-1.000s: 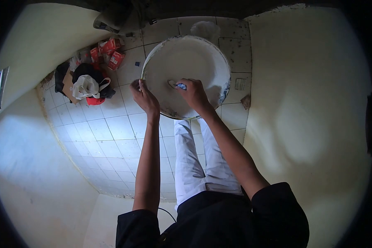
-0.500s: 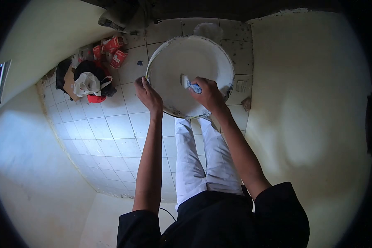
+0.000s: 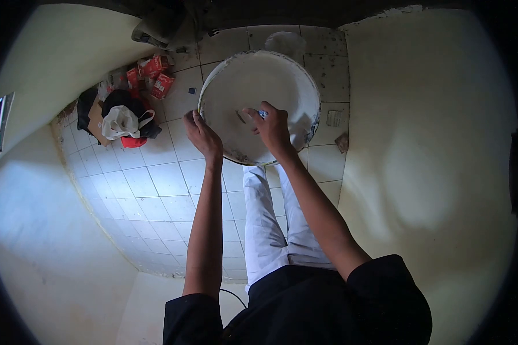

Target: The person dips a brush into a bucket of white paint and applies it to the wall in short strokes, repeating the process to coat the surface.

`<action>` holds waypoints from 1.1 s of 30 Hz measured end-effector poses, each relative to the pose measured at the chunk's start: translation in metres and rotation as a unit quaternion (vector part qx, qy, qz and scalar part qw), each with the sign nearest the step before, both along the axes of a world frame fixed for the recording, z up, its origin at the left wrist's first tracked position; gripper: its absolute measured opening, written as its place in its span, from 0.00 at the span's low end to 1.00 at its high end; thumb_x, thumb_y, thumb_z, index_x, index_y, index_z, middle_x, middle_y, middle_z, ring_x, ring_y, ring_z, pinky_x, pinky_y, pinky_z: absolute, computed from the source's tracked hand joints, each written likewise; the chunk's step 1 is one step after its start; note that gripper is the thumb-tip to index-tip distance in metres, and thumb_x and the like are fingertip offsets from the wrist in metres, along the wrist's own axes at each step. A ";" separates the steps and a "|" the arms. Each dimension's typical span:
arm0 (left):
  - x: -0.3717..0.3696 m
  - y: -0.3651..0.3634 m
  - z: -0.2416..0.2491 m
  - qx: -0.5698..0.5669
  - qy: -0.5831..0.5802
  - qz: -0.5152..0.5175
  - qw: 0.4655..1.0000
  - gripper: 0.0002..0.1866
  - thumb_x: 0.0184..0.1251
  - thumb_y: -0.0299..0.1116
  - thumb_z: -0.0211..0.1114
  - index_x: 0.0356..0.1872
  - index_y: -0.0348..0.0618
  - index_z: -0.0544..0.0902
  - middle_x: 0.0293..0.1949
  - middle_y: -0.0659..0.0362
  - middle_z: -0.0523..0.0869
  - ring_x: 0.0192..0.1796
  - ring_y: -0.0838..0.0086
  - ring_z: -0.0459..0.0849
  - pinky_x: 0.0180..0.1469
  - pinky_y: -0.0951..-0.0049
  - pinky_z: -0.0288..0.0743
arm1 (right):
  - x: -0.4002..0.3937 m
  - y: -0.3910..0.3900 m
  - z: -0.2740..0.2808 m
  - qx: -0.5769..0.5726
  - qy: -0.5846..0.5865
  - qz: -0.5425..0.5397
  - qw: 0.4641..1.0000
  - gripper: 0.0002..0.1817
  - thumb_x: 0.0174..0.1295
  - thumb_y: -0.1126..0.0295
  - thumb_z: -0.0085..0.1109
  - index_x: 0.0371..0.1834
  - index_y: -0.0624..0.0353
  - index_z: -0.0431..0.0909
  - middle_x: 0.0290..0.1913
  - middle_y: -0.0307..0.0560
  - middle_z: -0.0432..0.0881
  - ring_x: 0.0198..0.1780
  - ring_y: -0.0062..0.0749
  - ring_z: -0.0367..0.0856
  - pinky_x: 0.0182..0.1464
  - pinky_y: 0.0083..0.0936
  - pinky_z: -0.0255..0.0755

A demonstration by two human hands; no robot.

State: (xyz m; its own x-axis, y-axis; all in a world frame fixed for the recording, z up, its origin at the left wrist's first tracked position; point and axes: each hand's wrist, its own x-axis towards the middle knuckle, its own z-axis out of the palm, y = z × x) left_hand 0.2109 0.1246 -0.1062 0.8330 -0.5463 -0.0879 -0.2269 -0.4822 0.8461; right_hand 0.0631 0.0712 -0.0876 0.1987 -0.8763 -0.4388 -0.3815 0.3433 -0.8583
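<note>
A large round white bucket [image 3: 309,95] with a stained rim is in front of my legs, its inside coated and pale with what looks like white paint. At the left side of its rim, my left hand [image 3: 204,137] has its fingers curled over the edge, with the fingertips partly hidden. My right hand [image 3: 273,126] is over the bucket's opening, closed on a paintbrush [image 3: 263,114] with a blue-and-white handle. Only bits of that handle show between the fingers. The brush head points left, toward the middle of the bucket.
White tiles [image 3: 172,178] cover the floor. Against the left wall lie red boxes [image 3: 162,85], a white bag [image 3: 121,122] and dark cloth. A plain wall [image 3: 420,144] rises on the right. Beyond the bucket is a pale, clear plastic-like item [image 3: 285,41].
My right hand has moved left with the paintbrush inside the bucket, and its fingers now cover more of the handle. My left hand stays at the rim.
</note>
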 end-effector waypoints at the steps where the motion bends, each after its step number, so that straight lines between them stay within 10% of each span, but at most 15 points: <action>1: 0.000 0.001 0.000 -0.002 0.001 -0.005 1.000 0.17 0.76 0.39 0.46 0.42 0.31 0.72 0.34 0.45 0.78 0.36 0.58 0.75 0.44 0.63 0.69 | 0.002 0.002 -0.002 -0.005 0.012 0.010 1.000 0.19 0.60 0.59 0.66 0.28 0.67 0.74 0.18 0.51 0.78 0.17 0.38 0.81 0.21 0.29 0.73; 12: 0.000 0.000 0.001 -0.008 0.009 -0.003 1.000 0.17 0.77 0.39 0.46 0.41 0.31 0.72 0.33 0.46 0.77 0.35 0.60 0.74 0.43 0.64 0.69 | 0.002 0.009 -0.031 -0.103 0.079 0.086 0.988 0.19 0.60 0.59 0.66 0.27 0.66 0.73 0.21 0.62 0.76 0.24 0.56 0.78 0.28 0.39 0.71; 20: 0.001 0.002 -0.001 -0.008 0.003 -0.014 1.000 0.17 0.77 0.38 0.46 0.40 0.30 0.72 0.32 0.47 0.77 0.35 0.61 0.74 0.42 0.65 0.69 | -0.029 -0.001 -0.010 0.062 -0.068 -0.086 0.992 0.13 0.65 0.69 0.60 0.29 0.68 0.74 0.23 0.50 0.82 0.24 0.30 0.86 0.23 0.21 0.78; 33: 0.002 0.002 -0.006 0.023 0.003 -0.010 1.000 0.16 0.76 0.40 0.50 0.40 0.33 0.74 0.33 0.49 0.82 0.35 0.64 0.79 0.42 0.66 0.71 | -0.036 0.016 -0.006 0.111 -0.018 -0.088 0.990 0.12 0.67 0.70 0.55 0.30 0.70 0.73 0.28 0.53 0.83 0.27 0.35 0.87 0.26 0.24 0.80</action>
